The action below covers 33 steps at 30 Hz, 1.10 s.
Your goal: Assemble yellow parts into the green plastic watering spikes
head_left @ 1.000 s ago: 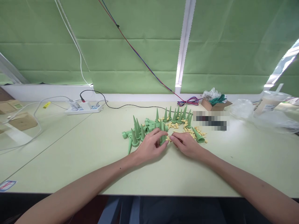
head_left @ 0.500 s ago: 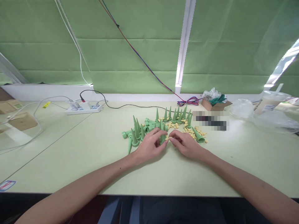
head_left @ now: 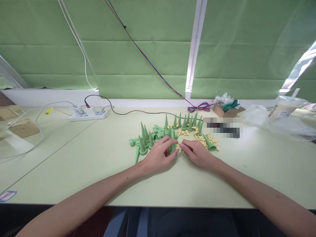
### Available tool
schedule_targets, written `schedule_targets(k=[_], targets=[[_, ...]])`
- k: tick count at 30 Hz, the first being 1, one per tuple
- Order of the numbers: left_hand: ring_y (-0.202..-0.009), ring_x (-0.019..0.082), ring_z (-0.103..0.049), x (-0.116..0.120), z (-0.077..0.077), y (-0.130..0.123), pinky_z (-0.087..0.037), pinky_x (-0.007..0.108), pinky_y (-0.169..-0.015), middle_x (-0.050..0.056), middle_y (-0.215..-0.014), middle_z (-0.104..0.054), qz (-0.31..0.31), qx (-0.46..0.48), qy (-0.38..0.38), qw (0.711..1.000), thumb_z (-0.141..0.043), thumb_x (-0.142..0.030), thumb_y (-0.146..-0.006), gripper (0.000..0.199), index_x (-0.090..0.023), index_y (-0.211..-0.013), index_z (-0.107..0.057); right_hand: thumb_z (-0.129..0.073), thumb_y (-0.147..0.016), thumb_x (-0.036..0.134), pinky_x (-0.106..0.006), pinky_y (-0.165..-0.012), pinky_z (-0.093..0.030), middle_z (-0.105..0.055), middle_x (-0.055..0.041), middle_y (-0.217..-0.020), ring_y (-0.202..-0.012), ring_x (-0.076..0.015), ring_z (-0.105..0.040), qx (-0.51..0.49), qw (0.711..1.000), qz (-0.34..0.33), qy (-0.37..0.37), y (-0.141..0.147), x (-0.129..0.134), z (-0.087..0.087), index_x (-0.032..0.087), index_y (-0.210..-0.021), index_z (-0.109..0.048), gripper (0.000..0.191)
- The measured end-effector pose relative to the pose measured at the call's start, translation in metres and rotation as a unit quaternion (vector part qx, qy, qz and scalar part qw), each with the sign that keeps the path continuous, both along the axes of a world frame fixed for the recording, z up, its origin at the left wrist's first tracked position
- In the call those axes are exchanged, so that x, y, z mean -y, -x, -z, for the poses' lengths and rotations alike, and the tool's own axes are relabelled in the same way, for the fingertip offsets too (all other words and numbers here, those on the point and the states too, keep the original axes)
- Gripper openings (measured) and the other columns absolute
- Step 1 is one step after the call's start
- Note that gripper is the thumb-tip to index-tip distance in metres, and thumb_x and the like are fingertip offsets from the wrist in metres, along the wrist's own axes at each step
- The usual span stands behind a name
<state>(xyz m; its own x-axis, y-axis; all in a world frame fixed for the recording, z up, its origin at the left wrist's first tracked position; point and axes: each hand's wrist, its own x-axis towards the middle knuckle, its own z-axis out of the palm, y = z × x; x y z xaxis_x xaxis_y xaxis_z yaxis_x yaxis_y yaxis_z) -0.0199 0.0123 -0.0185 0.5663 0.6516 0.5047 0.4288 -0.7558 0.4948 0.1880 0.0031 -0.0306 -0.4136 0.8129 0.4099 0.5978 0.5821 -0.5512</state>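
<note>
Between my fingertips is a small yellow piece [head_left: 178, 146]. My left hand [head_left: 162, 152] pinches it from the left, and the fingertips of my right hand [head_left: 195, 151] close on its right side. An upright green cone [head_left: 172, 144] stands just behind my left fingers, partly hidden by them. More green cones [head_left: 143, 148] stand or lie to the left of my left hand. Several others [head_left: 190, 124] stand behind my hands. Loose yellow pieces [head_left: 201, 140] are heaped beyond my right hand, and a green cone [head_left: 210, 143] lies on its side among them.
A power strip [head_left: 89, 115] with plugs and cables sits at the back left. Small cardboard boxes [head_left: 24, 127] are at the far left. At the back right are an open carton [head_left: 225, 112], a cup [head_left: 283, 108] and clear plastic bags. A blurred dark object [head_left: 223, 128] lies nearby.
The yellow piece has tilted between my fingertips. My right fingers have shifted slightly; my arms and the cones look unchanged.
</note>
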Motion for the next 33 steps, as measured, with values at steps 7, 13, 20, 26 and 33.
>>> schedule_targets(k=[7, 13, 20, 26, 33], targets=[[-0.059, 0.008, -0.048, -0.0017, -0.0007, 0.0010, -0.044, 0.023, -0.057, 0.003, -0.093, -0.057, -0.014, 0.003, 0.002, 1.000, -0.056, -0.028, -0.094, 0.022, -0.018, -0.112, -0.063, -0.041, -0.103, 0.039, -0.028, -0.056, -0.033, -0.051, 0.0043, -0.060, -0.052, -0.0133, -0.044, -0.023, 0.999, -0.005, 0.031, -0.0011, 0.0022, -0.0025, 0.022, -0.089, -0.054, 0.026], [-0.058, 0.008, -0.047, -0.0020, -0.0002, 0.0011, -0.044, 0.023, -0.057, 0.003, -0.093, -0.057, -0.016, 0.004, 0.000, 1.000, -0.056, -0.028, -0.094, 0.021, -0.018, -0.111, -0.064, -0.042, -0.102, 0.036, -0.027, -0.056, -0.032, -0.052, 0.0043, -0.063, -0.053, -0.0134, -0.042, -0.017, 0.999, -0.022, 0.044, -0.0016, 0.0030, -0.0021, 0.023, -0.095, -0.053, 0.019], [-0.058, 0.008, -0.048, -0.0008, 0.0005, 0.0005, -0.044, 0.023, -0.057, 0.004, -0.094, -0.058, -0.007, 0.005, 0.003, 1.000, -0.056, -0.028, -0.094, 0.021, -0.019, -0.110, -0.064, -0.040, -0.103, 0.034, -0.027, -0.059, -0.035, -0.053, 0.0031, -0.064, -0.054, -0.0130, -0.046, -0.010, 0.999, -0.021, 0.028, -0.0007, 0.0030, -0.0029, 0.021, -0.083, -0.051, 0.026], [-0.059, 0.008, -0.049, 0.0001, -0.0002, 0.0001, -0.044, 0.024, -0.057, 0.004, -0.094, -0.058, -0.002, 0.003, -0.001, 1.000, -0.055, -0.028, -0.094, 0.021, -0.019, -0.111, -0.064, -0.039, -0.103, 0.032, -0.027, -0.057, -0.030, -0.045, 0.0048, -0.059, -0.052, -0.0122, -0.040, 0.008, 1.000, -0.011, 0.009, -0.0002, 0.0010, 0.0000, 0.021, -0.075, -0.045, 0.031], [-0.058, 0.008, -0.049, 0.0000, 0.0005, 0.0003, -0.044, 0.023, -0.057, 0.004, -0.095, -0.058, 0.000, 0.001, 0.001, 1.000, -0.056, -0.027, -0.093, 0.021, -0.018, -0.110, -0.064, -0.035, -0.104, 0.036, -0.028, -0.057, -0.028, -0.041, 0.0050, -0.058, -0.051, -0.0115, -0.037, 0.015, 1.000, -0.010, 0.015, -0.0003, -0.0001, 0.0008, 0.021, -0.069, -0.039, 0.039]])
